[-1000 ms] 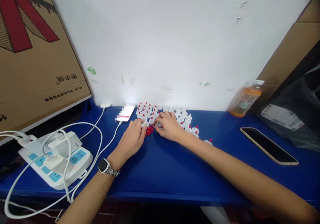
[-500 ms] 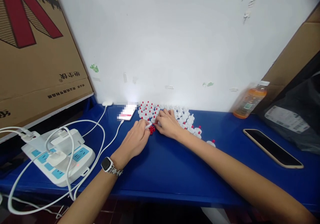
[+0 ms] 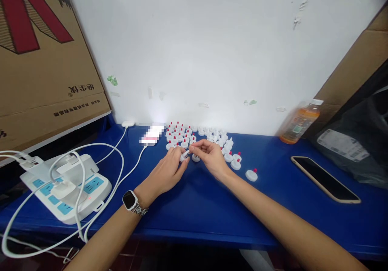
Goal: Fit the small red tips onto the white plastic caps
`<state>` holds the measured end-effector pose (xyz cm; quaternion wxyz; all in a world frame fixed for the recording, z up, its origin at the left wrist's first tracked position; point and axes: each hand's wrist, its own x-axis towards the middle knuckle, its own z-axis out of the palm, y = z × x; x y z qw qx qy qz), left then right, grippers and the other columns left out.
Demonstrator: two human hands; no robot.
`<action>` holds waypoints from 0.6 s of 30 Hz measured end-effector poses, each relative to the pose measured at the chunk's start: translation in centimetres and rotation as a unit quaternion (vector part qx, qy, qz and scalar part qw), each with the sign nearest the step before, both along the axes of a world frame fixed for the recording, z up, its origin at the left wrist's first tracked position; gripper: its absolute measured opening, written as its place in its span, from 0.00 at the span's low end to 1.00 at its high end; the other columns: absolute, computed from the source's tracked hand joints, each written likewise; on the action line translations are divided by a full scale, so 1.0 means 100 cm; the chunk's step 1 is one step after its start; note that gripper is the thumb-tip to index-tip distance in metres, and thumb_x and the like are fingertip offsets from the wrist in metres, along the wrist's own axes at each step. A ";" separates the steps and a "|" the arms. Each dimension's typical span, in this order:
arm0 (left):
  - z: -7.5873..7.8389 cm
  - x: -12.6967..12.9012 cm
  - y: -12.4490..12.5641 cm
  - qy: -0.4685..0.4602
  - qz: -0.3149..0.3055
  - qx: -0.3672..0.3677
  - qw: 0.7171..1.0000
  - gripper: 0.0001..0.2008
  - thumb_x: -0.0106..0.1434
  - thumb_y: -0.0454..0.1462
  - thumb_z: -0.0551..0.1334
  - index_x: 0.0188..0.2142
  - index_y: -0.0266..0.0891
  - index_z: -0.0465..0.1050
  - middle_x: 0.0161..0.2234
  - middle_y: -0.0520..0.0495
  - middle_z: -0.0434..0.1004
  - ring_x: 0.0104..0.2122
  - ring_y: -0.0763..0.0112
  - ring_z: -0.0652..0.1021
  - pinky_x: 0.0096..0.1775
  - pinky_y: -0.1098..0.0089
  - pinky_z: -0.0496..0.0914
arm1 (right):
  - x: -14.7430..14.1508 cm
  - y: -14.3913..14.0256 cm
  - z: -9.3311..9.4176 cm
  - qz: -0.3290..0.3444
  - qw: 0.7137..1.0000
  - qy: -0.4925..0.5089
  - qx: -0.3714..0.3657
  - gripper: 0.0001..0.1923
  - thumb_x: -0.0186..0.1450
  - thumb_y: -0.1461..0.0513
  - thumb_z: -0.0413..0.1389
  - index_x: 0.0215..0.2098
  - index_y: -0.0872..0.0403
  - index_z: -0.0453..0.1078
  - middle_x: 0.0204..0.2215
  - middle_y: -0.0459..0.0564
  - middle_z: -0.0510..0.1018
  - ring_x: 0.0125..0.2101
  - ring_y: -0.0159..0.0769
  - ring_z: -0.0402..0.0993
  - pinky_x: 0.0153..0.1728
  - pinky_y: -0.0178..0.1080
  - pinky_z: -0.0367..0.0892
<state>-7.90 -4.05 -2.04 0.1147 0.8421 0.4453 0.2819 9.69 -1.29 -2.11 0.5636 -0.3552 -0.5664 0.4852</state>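
Pinching a small white cap point(image 3: 184, 156) between both hands at frame centre, above the blue table point(image 3: 194, 210).
Left hand point(image 3: 165, 173), wristwatch point(image 3: 131, 200) below it, closes fingertips on the cap; right hand point(image 3: 212, 158) closes thumb and forefinger at the cap's tip, what it grips too small to tell. Left: power strip point(image 3: 65, 186). Right: dark phone point(image 3: 325, 178). Beyond the hands: red-tipped caps point(image 3: 188, 135), lit phone point(image 3: 151, 135), orange bottle point(image 3: 298, 121).

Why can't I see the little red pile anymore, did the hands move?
Yes. Both hands, left hand and right hand, lifted slightly toward the person, away from the white caps.
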 end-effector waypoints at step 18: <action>0.003 -0.003 0.001 -0.008 -0.050 0.036 0.998 0.25 0.73 0.47 0.51 0.65 0.42 0.51 0.56 0.38 0.68 0.55 0.56 0.72 0.56 0.53 0.68 | 0.012 -0.004 0.019 0.096 0.991 -0.085 0.028 0.20 0.56 0.49 0.67 0.24 0.53 0.66 0.21 0.43 0.73 0.23 0.29 0.67 0.27 0.35 0.63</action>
